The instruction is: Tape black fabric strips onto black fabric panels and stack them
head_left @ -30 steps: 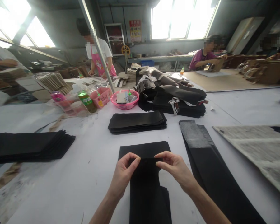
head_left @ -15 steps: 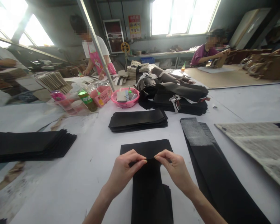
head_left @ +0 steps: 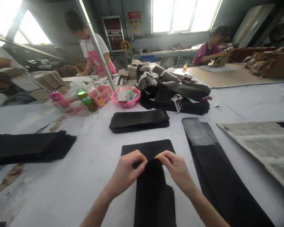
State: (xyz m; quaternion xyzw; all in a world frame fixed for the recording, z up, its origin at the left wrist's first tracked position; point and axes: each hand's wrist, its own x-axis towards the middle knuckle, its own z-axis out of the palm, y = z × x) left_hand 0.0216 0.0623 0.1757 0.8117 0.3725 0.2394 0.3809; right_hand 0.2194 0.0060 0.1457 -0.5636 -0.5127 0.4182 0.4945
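Front and centre on the white table lies a black sheet piece (head_left: 148, 146), with a long black strip (head_left: 151, 198) running from it toward me. My left hand (head_left: 130, 168) pinches the sheet's near edge between thumb and fingers. A short gap to the right, my right hand (head_left: 176, 165) pinches the same edge. The fingertips hide just how the edge is folded or joined. Beyond both hands sits a stack of black pieces (head_left: 139, 120).
Long black panels (head_left: 227, 170) lie to the right, beside a grey fibrous sheet (head_left: 260, 142). Another black stack (head_left: 26, 146) is at left. Behind stand a pink basin (head_left: 126, 102), a green-labelled bottle (head_left: 87, 101) and a dark material pile (head_left: 182, 101). Co-workers sit and stand farther back.
Both hands stay pinched at the edge and have shifted very slightly left in the view. The whole scene has moved a little up and left.
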